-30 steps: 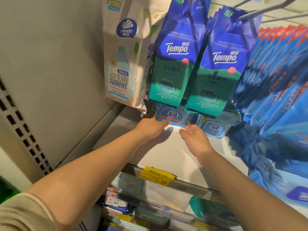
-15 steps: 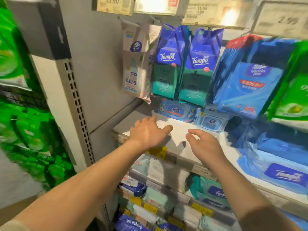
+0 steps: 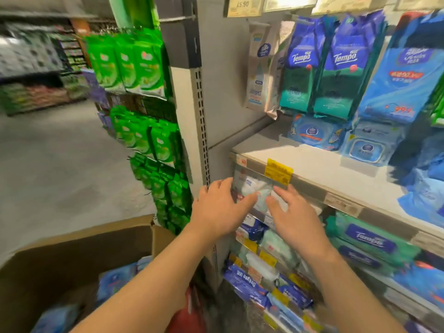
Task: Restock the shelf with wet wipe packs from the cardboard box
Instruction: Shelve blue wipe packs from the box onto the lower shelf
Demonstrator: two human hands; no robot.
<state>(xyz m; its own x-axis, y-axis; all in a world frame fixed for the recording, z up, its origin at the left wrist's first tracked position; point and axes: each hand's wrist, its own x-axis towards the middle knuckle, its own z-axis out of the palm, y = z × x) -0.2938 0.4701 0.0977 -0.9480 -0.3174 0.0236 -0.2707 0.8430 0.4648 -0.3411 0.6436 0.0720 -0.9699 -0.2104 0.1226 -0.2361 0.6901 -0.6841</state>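
Both hands are empty — my left hand (image 3: 217,210) and right hand (image 3: 292,216) hover near each other, fingers loose, below the white shelf's (image 3: 319,164) edge, apparently heading to the brown cardboard box (image 3: 79,246) — its blue wet wipe packs (image 3: 115,280) wait lower left.

A shop aisle. At 9 o'clock a grey, smooth floor (image 3: 60,169) runs back toward blurred goods racks (image 3: 36,68) at 10 o'clock. Through the middle, from 12 toward 6, stands a grey upright post (image 3: 200,111) with a column of slots, and beside it a plain grey back panel (image 3: 223,87). Green packets (image 3: 134,66) hang in rows on the end panel at 11 o'clock. Price cards (image 3: 243,6) line the top edge at 12 to 1 o'clock, one glaring under bright light.
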